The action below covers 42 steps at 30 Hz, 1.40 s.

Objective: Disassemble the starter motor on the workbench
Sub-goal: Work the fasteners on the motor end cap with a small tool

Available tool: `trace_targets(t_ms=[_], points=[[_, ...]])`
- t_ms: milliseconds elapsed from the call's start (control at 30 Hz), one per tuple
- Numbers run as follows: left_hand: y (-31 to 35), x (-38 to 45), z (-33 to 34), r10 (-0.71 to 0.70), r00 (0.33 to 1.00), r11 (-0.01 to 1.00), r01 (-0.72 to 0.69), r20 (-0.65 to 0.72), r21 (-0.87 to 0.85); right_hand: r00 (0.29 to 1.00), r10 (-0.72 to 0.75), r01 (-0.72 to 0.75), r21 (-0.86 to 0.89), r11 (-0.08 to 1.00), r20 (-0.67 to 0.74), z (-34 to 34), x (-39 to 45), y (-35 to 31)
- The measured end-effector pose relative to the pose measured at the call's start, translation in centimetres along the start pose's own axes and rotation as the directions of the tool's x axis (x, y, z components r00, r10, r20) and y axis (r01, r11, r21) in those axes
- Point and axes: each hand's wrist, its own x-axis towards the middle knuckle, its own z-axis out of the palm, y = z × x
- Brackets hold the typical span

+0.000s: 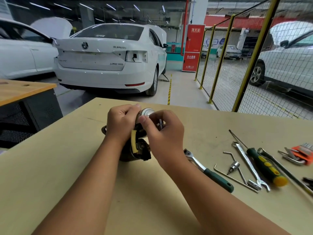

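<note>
The starter motor (137, 152) lies on the workbench (67, 167), dark and grimy, with a yellow-sleeved lead curving over its near end. Its silver solenoid cap (147, 111) shows at the far end between my hands. My left hand (121, 123) grips the motor's upper body, fingers curled over it. My right hand (163, 128) pinches the solenoid end with thumb and fingers; a small dark piece shows between its fingers. Much of the motor is hidden under both hands.
Tools lie to the right: a green-handled ratchet (209, 170), a spanner (249, 165), a green and yellow screwdriver (265, 165), bent hex keys (235, 178) and an orange hex key set (301, 154). Beyond the bench stand a white car (108, 56) and yellow mesh fencing (254, 61).
</note>
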Motion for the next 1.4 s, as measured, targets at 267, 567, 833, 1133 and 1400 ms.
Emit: trace_targets(t_ms=[267, 567, 833, 1133, 1400], points=[[-0.3, 0.4, 2.9, 0.000, 1.000, 1.000, 0.000, 0.017, 0.013, 0.993, -0.035, 0.035, -0.008, 0.999, -0.111, -0.8, 0.4, 1.6], [-0.6, 0.5, 2.8, 0.040, 0.997, 0.999, -0.040, 0.062, -0.005, 0.997, 0.013, -0.011, 0.029, 1.000, -0.079, -0.9, 1.0, 2.0], [-0.2, 0.5, 2.9, 0.068, 0.995, 0.998, -0.067, 0.077, -0.018, 0.997, -0.063, 0.065, 0.058, 0.996, -0.035, -1.1, 0.9, 1.9], [-0.5, 0.7, 2.8, 0.075, 0.992, 0.997, -0.071, 0.105, -0.035, 0.969, -0.220, 0.231, -0.094, 0.969, 0.113, -2.2, 2.2, 1.6], [-0.7, 0.7, 2.6, 0.079, 0.990, 0.997, -0.075, 0.120, -0.035, 0.903, -0.143, 0.306, -0.373, 0.876, 0.406, -4.5, 5.5, 0.0]])
